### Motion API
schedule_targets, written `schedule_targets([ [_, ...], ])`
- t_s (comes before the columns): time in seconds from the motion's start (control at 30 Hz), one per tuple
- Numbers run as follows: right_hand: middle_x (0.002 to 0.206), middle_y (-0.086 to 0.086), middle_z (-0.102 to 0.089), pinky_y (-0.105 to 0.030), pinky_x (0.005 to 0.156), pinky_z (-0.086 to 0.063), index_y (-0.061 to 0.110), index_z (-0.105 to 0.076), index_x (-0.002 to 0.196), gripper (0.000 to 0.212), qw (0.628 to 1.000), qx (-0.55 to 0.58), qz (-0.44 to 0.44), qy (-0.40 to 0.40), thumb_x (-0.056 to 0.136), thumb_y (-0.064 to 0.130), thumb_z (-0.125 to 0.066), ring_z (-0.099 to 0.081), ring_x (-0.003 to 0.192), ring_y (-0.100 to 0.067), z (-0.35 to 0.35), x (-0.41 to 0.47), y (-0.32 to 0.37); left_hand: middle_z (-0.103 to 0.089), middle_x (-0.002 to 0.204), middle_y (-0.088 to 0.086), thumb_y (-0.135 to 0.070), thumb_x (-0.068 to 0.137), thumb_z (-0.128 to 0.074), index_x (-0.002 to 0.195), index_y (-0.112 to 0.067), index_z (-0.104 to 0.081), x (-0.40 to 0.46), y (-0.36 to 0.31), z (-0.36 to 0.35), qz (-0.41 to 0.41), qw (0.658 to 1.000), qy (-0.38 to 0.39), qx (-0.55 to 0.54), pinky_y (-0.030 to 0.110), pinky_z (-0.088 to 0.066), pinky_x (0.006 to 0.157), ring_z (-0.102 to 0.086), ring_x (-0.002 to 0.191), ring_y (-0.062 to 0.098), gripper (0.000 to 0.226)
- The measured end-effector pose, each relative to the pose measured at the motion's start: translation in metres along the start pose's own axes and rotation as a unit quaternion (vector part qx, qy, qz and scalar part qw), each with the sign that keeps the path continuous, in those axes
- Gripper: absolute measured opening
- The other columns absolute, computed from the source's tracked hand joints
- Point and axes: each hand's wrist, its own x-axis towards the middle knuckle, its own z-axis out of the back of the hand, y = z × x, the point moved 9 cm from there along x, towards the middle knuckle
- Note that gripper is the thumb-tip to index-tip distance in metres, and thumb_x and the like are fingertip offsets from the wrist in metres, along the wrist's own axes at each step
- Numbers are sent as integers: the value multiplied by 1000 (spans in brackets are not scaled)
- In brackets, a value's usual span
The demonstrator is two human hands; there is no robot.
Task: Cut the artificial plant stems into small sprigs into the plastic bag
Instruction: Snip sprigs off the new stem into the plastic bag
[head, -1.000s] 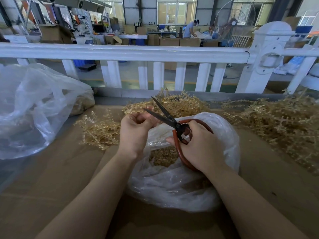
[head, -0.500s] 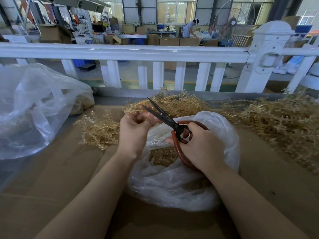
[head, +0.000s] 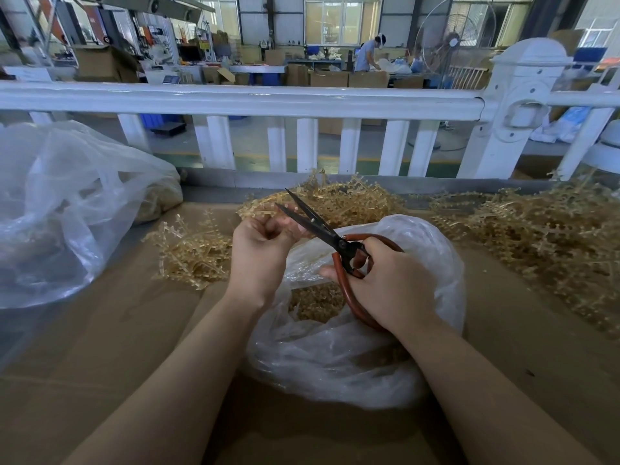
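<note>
My right hand (head: pixel 385 280) grips the red-brown loops of black-bladed scissors (head: pixel 318 229), whose blades are parted and point up-left. My left hand (head: pixel 258 253) is curled round a small piece of tan artificial plant stem, held at the blades just above the bag; the piece is mostly hidden by my fingers. Under both hands sits a clear plastic bag (head: pixel 335 357) with its mouth open and cut tan sprigs (head: pixel 315 300) inside. Piles of uncut tan stems lie behind the bag (head: pixel 339 203), to its left (head: pixel 191 253) and to its right (head: pixel 543 236).
The work surface is brown cardboard (head: pixel 100 347). A big clear plastic bag (head: pixel 60 209) lies at the left. A white railing (head: pixel 268 99) runs along the far edge, with a factory floor, boxes and a person beyond it.
The scissors and both hands have shifted slightly left and up over the bag. The blades stay parted at my left hand's fingers.
</note>
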Motion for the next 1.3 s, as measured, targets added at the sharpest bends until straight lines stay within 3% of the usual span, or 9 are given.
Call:
schedule_targets([
  [0.27,62,23,-48,-10,51,-27,34,-51,75,56,1000,-13,2,-8,69,90,-50,-48,56,7,3,-1,1,-70,98,29,7,91,-62,98,22,-55,0,-1,-1,-3,1000,3,11,30,-57,87,-73,89,24,18],
  [0.57,61,24,-49,-11,51,-28,35,-51,75,58,1000,-7,1,1,68,93,-46,-48,56,8,2,-1,1,-69,100,30,10,90,-62,100,23,-54,0,0,-1,-1,1000,0,5,34,-57,90,-72,91,26,18],
  [0.87,66,28,-50,-7,53,-28,37,-57,85,60,1000,0,2,14,68,93,-44,-49,59,10,1,0,2,-72,88,15,10,89,-63,93,19,-55,1,0,-2,-6,1000,6,-15,36,-57,90,-71,90,27,12],
  [1.17,57,23,-45,-8,48,-24,38,-39,66,52,1000,-11,6,5,70,87,-56,-46,52,7,3,-2,4,-71,89,14,12,89,-62,93,15,-55,2,3,0,-4,1000,2,-22,39,-57,91,-72,90,26,9],
  [1.3,55,22,-45,-9,48,-23,36,-38,64,55,1000,-11,3,4,69,88,-54,-46,50,6,4,-1,3,-72,85,13,10,88,-64,91,17,-56,2,3,1,-4,1000,-3,-22,33,-57,86,-72,88,24,11],
])
